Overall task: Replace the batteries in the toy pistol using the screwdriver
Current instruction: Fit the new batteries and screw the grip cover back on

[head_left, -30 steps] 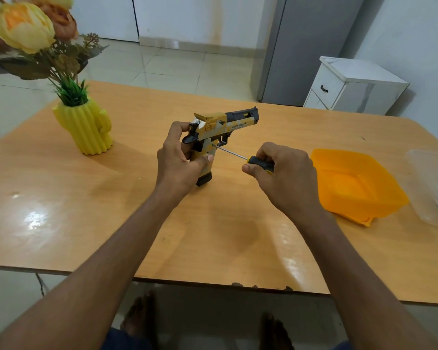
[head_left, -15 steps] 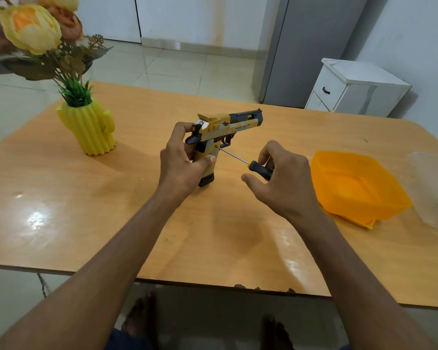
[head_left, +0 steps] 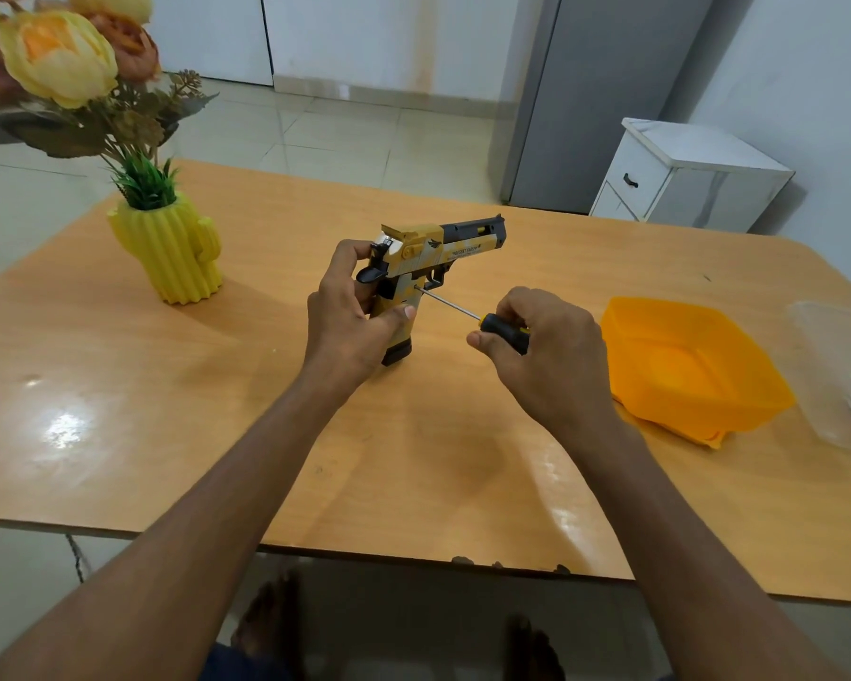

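Note:
A yellow and black toy pistol (head_left: 431, 250) stands upright on the wooden table (head_left: 168, 410), barrel pointing right, its black base touching the tabletop. My left hand (head_left: 350, 321) grips its handle from the left, thumb across the grip's side. My right hand (head_left: 544, 349) pinches the black handle of a small screwdriver (head_left: 499, 329). The metal shaft runs up and left, and its tip sits against the grip just below the trigger guard.
A yellow cactus-shaped vase (head_left: 170, 255) with artificial flowers stands at the left back. An orange plastic tub (head_left: 689, 366) lies right of my right hand, with a clear plastic container (head_left: 841, 371) beyond it at the table's right edge. A white cabinet (head_left: 684, 176) stands behind the table.
My right hand's fingers have shifted round the screwdriver handle, opening a little and closing again. The pistol and my left hand have stayed in place.

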